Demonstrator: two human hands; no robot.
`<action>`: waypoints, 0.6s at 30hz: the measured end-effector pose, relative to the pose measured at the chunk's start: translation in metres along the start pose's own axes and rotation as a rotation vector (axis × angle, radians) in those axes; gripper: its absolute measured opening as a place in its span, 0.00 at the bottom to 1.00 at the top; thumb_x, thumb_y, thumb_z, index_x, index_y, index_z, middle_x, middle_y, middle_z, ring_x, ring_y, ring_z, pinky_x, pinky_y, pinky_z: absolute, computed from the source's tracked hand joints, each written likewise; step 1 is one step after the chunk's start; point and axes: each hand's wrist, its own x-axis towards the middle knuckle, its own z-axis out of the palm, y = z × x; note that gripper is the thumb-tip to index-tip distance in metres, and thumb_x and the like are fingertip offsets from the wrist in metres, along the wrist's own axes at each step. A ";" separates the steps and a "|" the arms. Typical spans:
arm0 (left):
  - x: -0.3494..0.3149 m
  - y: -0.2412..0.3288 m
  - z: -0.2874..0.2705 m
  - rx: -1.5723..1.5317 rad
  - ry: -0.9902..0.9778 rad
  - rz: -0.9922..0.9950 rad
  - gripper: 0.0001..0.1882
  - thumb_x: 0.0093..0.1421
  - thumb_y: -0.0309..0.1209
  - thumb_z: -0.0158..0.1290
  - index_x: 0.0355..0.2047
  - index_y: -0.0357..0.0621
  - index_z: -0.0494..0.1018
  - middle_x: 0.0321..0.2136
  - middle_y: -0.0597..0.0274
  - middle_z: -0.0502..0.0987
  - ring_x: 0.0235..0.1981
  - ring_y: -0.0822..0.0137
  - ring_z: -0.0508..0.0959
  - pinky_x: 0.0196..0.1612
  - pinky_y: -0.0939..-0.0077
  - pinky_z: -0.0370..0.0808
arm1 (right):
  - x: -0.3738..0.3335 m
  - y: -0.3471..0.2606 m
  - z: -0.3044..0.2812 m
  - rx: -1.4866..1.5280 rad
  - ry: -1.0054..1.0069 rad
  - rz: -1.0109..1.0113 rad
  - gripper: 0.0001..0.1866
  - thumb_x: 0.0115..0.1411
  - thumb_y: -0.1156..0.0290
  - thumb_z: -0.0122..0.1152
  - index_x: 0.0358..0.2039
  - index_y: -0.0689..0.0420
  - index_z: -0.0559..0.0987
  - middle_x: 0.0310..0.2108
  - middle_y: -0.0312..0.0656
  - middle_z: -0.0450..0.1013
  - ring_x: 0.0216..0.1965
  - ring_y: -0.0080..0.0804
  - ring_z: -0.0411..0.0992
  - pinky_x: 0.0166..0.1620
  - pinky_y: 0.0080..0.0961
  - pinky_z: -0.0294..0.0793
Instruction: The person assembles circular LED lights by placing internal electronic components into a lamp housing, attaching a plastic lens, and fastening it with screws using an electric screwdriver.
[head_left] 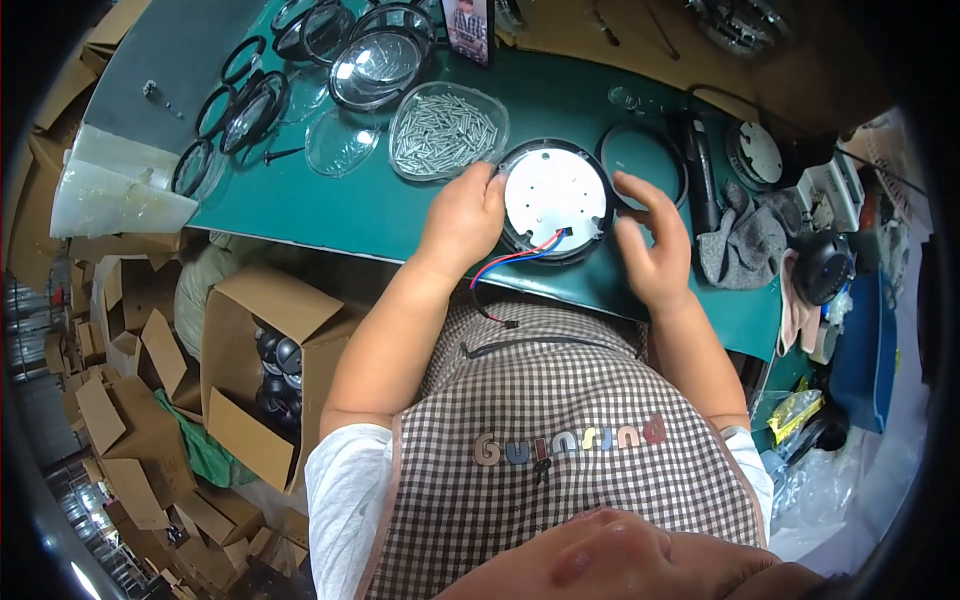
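Note:
A round black housing (572, 257) with a white disc plate (550, 190) set in it rests at the near edge of the green table. My left hand (462, 222) grips its left rim, thumb on top. Red, blue and black wires (515, 257) run from a small black connector on the plate, hanging over the table edge toward my apron. Just off the housing's right side, my right hand (657, 250) has its fingers apart and curved, with nothing in them. Beyond those fingers lies a black ring (684, 176). A clear tub of silver screws (445, 135) stands beside my left hand.
Black rings and clear lenses (375, 68) crowd the far left. Right of the ring lie a black cylindrical tool (704, 175), a grey cloth (742, 240) and another round housing (757, 152). A phone (467, 30) stands at the back. Cardboard boxes (270, 370) fill the floor at left.

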 end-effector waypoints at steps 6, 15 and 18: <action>0.011 0.005 0.014 0.010 -0.057 0.012 0.14 0.65 0.37 0.48 0.34 0.36 0.73 0.32 0.37 0.78 0.36 0.35 0.77 0.40 0.44 0.73 | -0.010 -0.033 0.020 -0.513 -0.397 -0.523 0.26 0.48 0.72 0.66 0.51 0.42 0.80 0.62 0.45 0.66 0.64 0.48 0.65 0.64 0.59 0.59; 0.022 -0.001 0.023 0.080 -0.178 -0.009 0.16 0.66 0.40 0.48 0.33 0.38 0.72 0.28 0.41 0.79 0.33 0.39 0.78 0.38 0.46 0.74 | 0.014 -0.034 0.033 -0.509 -0.465 -0.429 0.16 0.47 0.70 0.71 0.38 0.52 0.79 0.56 0.44 0.71 0.60 0.45 0.68 0.61 0.56 0.64; 0.022 0.000 0.019 0.094 -0.149 0.049 0.16 0.66 0.40 0.49 0.35 0.38 0.73 0.30 0.42 0.79 0.34 0.39 0.79 0.39 0.47 0.74 | 0.010 -0.026 0.039 -0.471 -0.404 -0.504 0.17 0.47 0.73 0.70 0.39 0.53 0.79 0.56 0.44 0.72 0.58 0.44 0.69 0.59 0.54 0.66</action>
